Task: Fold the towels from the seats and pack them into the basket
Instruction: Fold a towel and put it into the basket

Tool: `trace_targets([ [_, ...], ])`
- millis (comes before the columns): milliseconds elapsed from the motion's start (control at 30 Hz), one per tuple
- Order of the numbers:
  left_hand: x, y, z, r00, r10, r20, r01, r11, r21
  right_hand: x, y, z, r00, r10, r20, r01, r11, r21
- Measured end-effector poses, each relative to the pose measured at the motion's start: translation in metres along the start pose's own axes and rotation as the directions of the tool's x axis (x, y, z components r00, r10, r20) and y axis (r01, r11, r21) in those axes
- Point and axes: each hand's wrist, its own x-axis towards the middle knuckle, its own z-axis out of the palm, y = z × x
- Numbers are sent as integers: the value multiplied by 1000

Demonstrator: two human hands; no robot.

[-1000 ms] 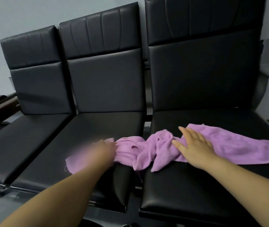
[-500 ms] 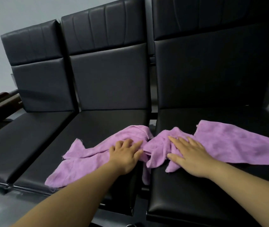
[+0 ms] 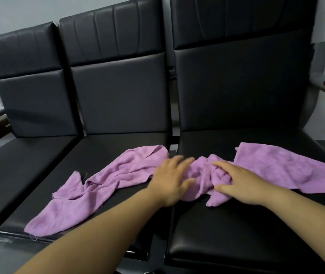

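Towel (image 3: 118,180) spans two black seats (image 3: 236,224), both hands apparently pressing its bunched middle.

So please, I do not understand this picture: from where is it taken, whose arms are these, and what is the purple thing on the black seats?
The picture comes from a camera worn on a person's head, looking forward and down, so the bare arms are that person's own. There is no robot. A purple towel lies crumpled across the middle seat and the right seat of a row of three black seats. The left hand and the right hand rest open on the bunched middle of the towel, pressing it; neither has closed a grip on it. No basket is in view.
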Motion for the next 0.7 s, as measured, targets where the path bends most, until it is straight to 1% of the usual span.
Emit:
trace_targets([
  [67,3,27,10,975,163,149,-161,987,-24,-8,6,-11,998,51,35,-54,993,102],
  [133,4,43,19,944,229,239,-230,973,-23,-15,15,-24,994,102,37,-106,986,127],
  [167,4,49,22,942,235,238,-234,972,-31,-20,20,-30,992,124,31,-127,983,135],
  [200,5,53,25,949,232,213,-222,973,-67,-25,25,-34,990,139,25,-142,980,140],
  [267,6,59,27,968,196,154,-153,956,-252,-34,35,-38,989,151,6,-150,982,112],
  [333,8,61,27,980,130,150,-58,911,-409,-41,42,-38,988,149,-43,-147,988,49],
  [433,11,56,20,986,78,150,9,862,-506,-48,49,-41,975,165,-151,-162,986,31],
  [467,12,52,15,986,69,152,20,857,-515,-49,51,-42,971,166,-173,-164,986,28],
  [533,14,44,7,987,40,158,46,861,-506,-55,51,-47,973,155,-172,-154,988,19],
  [600,12,38,2,986,2,168,71,903,-424,-63,46,-50,977,140,-159,-141,990,6],
  [667,9,39,0,993,-31,114,70,930,-360,-73,35,-51,978,119,-169,-119,993,15],
  [700,9,43,-1,998,-28,62,49,925,-376,-78,27,-50,979,105,-173,-98,994,50],
])
